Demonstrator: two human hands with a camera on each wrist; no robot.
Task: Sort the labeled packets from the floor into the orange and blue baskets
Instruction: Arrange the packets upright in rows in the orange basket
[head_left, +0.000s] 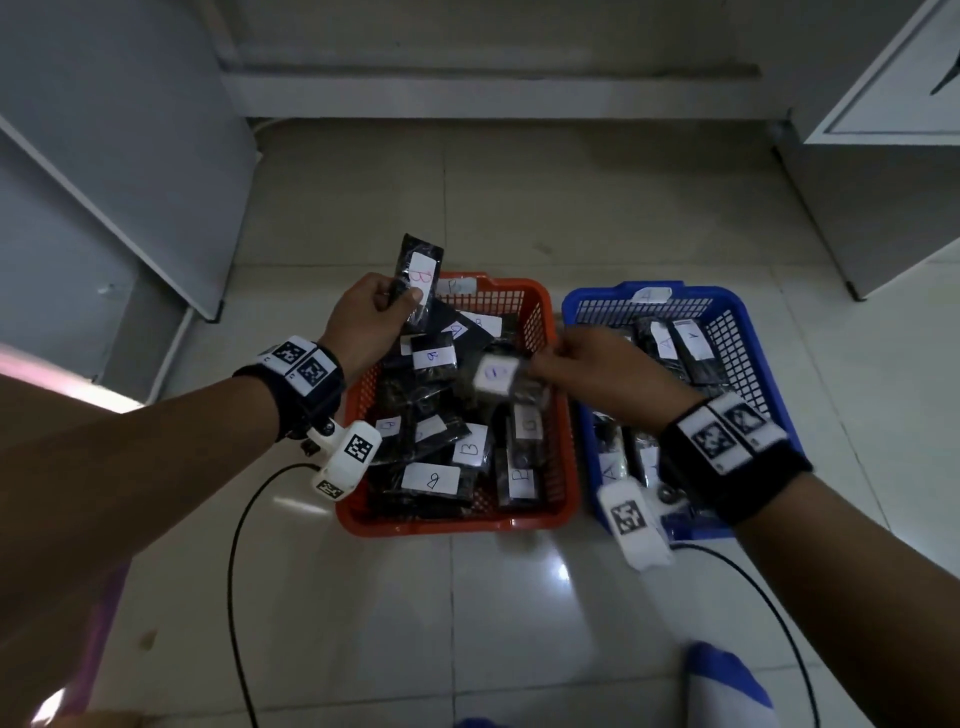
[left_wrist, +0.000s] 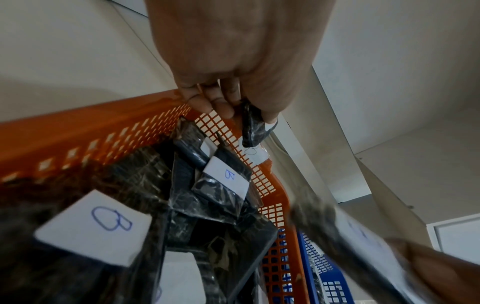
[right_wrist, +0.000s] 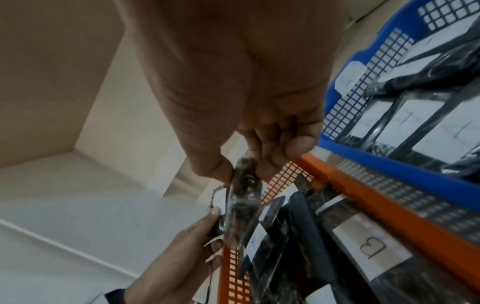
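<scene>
Left hand (head_left: 363, 319) pinches a crinkly black packet (head_left: 420, 280) (labelled B); right hand (head_left: 597, 371) pinches a blurred packet (head_left: 506, 379) over the latticed orange basket (head_left: 563, 467).

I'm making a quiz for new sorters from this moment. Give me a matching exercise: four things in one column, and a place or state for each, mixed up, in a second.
Things
1. orange basket
2. blue basket
3. packet with the pink B
4. blurred packet

Places or states
a. held up by the left hand, near the orange basket's far rim
b. holds packets marked A
c. held by the right hand above the orange basket
d. holds packets marked B

Pairs: 1-d, 2-b, 3-a, 4-c
</scene>
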